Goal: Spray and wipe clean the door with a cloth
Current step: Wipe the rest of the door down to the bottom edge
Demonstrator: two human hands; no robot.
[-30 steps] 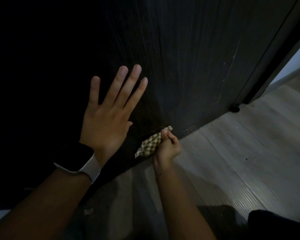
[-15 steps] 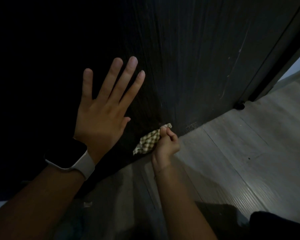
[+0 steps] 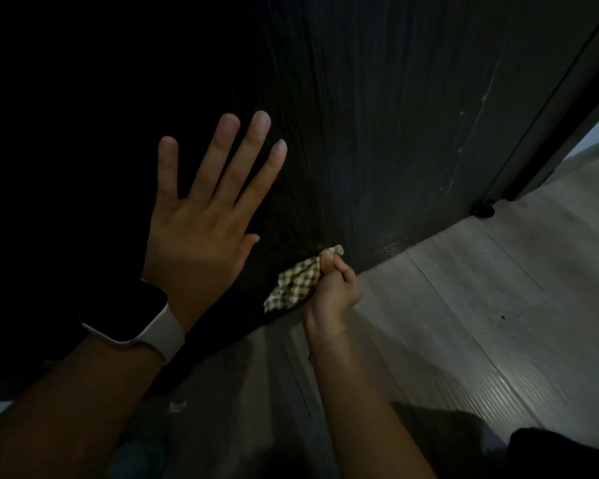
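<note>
My left hand (image 3: 201, 233) lies flat with fingers spread on the dark door (image 3: 377, 115) to steady it, while my right hand (image 3: 332, 285) grips the bunched checked cloth (image 3: 293, 288) against its bottom edge to wipe there.

Dark wood-grained door (image 3: 377, 133), upright, faint pale scratches and specks toward its right edge, dusty along the bottom. Small checked cloth (image 3: 293, 285), cream and brown, crumpled, pressed against the door's lowest part, just above the floor.
</note>
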